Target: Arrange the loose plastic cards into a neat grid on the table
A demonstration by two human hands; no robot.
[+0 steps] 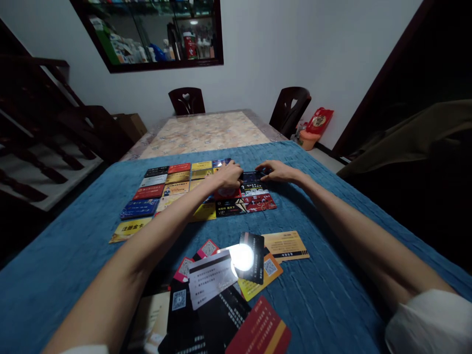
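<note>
Cards lie in a grid of rows on the blue cloth. At the grid's far right, a dark card [250,176] lies flat between my two hands. My left hand [229,174] has bent fingers at the card's left edge and covers part of the neighbouring cards. My right hand [277,171] has thumb and fingers curled at its right edge. Nearer to me in that corner are a black card with white print [254,189], a red card [261,202] and a black VIP card [230,207]. My left forearm hides some of the lower rows.
A loose heap of cards lies close to me, with a white striped card [213,276], a dark red card [260,328] and an orange-yellow card [289,245]. The blue cloth [324,275] covers the table's near part. Chairs [289,110] stand around the far end.
</note>
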